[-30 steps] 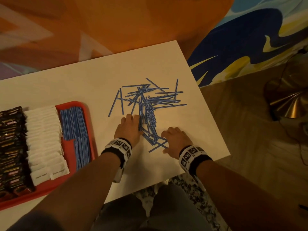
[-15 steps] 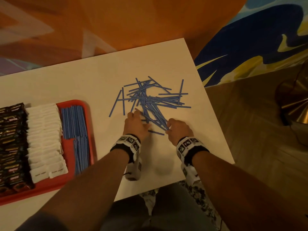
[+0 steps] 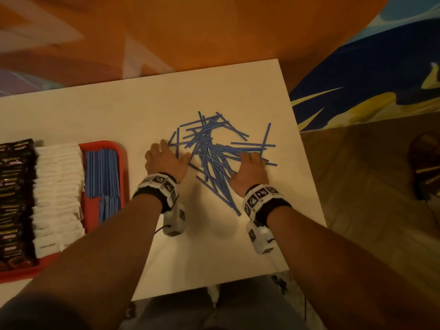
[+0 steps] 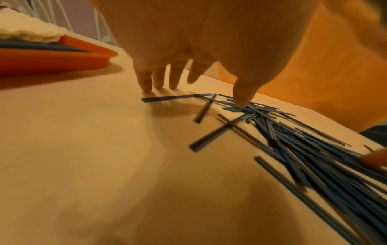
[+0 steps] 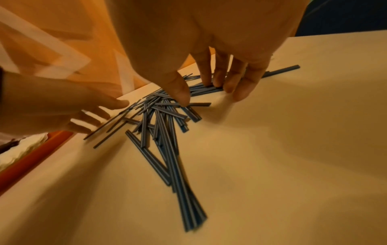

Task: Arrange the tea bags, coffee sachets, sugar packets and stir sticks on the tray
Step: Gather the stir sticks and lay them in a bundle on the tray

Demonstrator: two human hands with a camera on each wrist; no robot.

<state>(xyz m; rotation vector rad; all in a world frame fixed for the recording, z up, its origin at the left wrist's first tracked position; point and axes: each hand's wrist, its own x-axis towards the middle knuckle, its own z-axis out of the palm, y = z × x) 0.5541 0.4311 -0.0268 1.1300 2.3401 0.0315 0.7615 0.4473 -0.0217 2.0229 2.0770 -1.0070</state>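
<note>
Raking loose stir sticks (image 3: 214,151) with both flat, unclenched hands; tray (image 3: 104,146) at 9 o'clock was mostly filled.

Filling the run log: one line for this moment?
left hand: open, beside loose stir sticks | right hand: open, on them | tray: partly filled

You're looking at two hands, one red tray (image 3: 104,148) left of them, dozens of loose blue stir sticks (image 3: 212,153) lying between them, too tangled to count.
</note>
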